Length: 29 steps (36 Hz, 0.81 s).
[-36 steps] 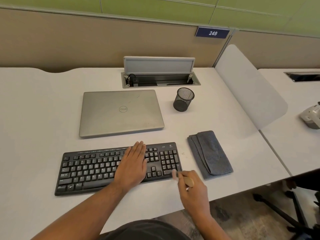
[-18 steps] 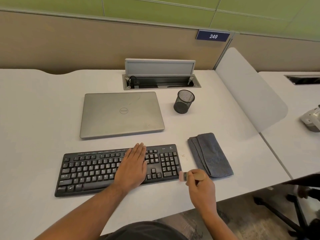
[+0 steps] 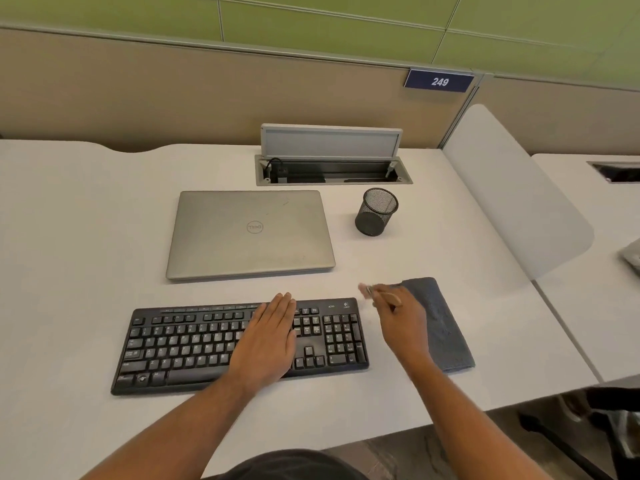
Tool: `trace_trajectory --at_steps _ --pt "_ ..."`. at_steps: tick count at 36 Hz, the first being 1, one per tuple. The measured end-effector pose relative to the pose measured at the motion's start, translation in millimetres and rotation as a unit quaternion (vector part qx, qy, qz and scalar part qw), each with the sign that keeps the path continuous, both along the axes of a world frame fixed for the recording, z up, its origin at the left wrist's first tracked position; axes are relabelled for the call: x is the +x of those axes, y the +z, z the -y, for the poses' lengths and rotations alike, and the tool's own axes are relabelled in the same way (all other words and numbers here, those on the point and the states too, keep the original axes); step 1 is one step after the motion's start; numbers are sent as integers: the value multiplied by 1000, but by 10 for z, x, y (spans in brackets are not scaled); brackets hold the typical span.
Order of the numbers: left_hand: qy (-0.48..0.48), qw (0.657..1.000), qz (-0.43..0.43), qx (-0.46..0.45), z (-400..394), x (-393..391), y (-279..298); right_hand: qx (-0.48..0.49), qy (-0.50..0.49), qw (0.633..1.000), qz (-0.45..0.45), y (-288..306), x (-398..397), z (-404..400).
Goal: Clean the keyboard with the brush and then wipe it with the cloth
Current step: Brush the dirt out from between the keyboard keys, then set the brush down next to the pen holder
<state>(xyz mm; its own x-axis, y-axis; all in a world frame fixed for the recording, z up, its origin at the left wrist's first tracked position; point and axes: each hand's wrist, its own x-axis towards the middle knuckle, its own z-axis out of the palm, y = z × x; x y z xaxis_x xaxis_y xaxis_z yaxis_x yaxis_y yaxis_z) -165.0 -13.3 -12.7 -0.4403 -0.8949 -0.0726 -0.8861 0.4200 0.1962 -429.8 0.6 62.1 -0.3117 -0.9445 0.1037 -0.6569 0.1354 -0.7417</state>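
Left hand (image 3: 268, 336) lies flat, fingers straight, pinning the keyboard (image 3: 239, 344) to the surface (image 3: 69, 237). Right hand (image 3: 401, 320) pinches the small brush (image 3: 375, 293), blurred, just off the keyboard's far right corner. The cloth (image 3: 441, 323), soft and folded, lies beside; probably best pinched at an edge.

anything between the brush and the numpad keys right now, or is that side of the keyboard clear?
Nothing visible blocks it. The right hand holds the brush just off the keyboard at its far right corner, numpad keys bare. The left hand lies flat on the keys further left. The cloth lies to the right.
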Motion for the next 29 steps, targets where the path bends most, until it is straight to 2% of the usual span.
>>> trace_trajectory --at_steps 5,10,16,25,29 --pt "1 1000 3 -14 0 3 18 -13 130 989 -62 -63 -139 517" --pt "2 1000 -2 -15 -2 4 -8 93 197 965 -143 -221 -299 926" --pt "7 1000 -5 -7 3 -17 -15 159 289 927 -176 -390 -445 1212" --pt "26 999 10 -22 -9 -20 -48 208 304 908 -201 -508 -536 1492" --pt "32 999 13 -19 -5 -23 -40 220 294 913 -181 -486 -492 1528"
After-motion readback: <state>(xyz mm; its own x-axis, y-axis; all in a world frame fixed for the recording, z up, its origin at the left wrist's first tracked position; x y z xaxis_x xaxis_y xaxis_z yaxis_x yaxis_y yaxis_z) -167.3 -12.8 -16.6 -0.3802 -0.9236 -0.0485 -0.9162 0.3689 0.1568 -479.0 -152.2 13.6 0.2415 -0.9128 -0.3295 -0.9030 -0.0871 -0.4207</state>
